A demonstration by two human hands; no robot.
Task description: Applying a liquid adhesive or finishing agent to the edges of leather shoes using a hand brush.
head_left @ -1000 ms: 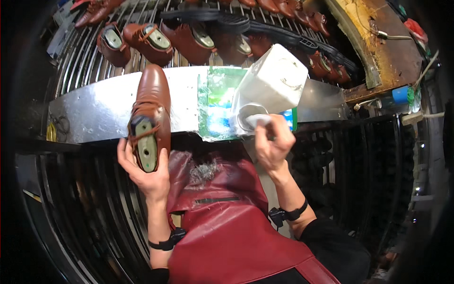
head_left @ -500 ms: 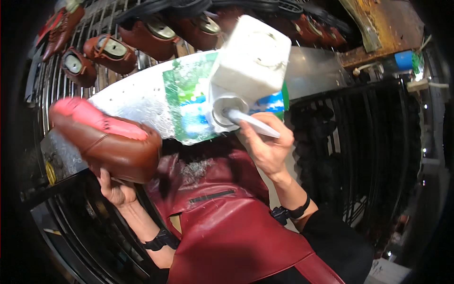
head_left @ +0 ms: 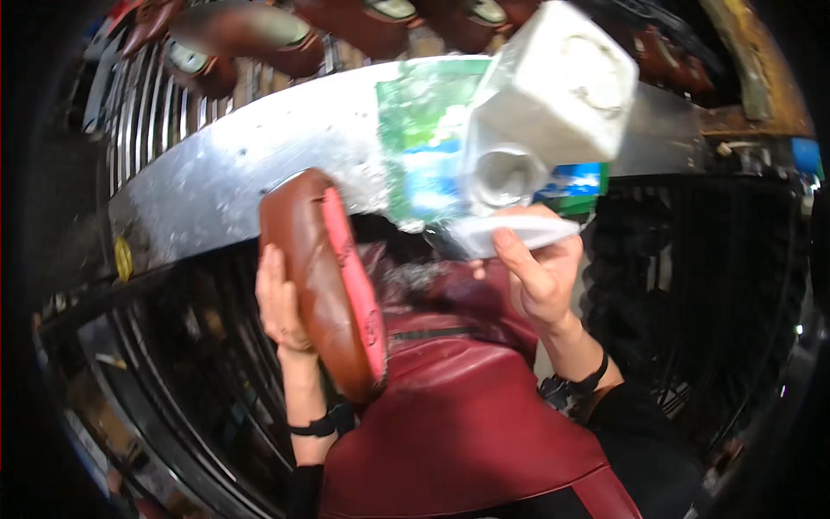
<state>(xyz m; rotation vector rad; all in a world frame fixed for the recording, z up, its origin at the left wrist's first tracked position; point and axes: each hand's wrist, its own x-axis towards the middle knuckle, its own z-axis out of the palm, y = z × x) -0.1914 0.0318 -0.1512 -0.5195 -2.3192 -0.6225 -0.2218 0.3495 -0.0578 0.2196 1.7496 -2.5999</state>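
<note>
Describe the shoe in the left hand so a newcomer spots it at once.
Find the dark red apron at bottom centre. At its upper left, the left hand holds a tilted brown shoe. Unlike the brown shoes on the rack beyond, it is in hand, its bright pink sole showing.

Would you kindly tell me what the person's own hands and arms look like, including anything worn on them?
The left hand and right hand are ungloved. Above each wrist is a narrow black strap, the left strap and right strap, each with a small, dark boxy piece. Further up are a black left sleeve and black right sleeve.
</note>
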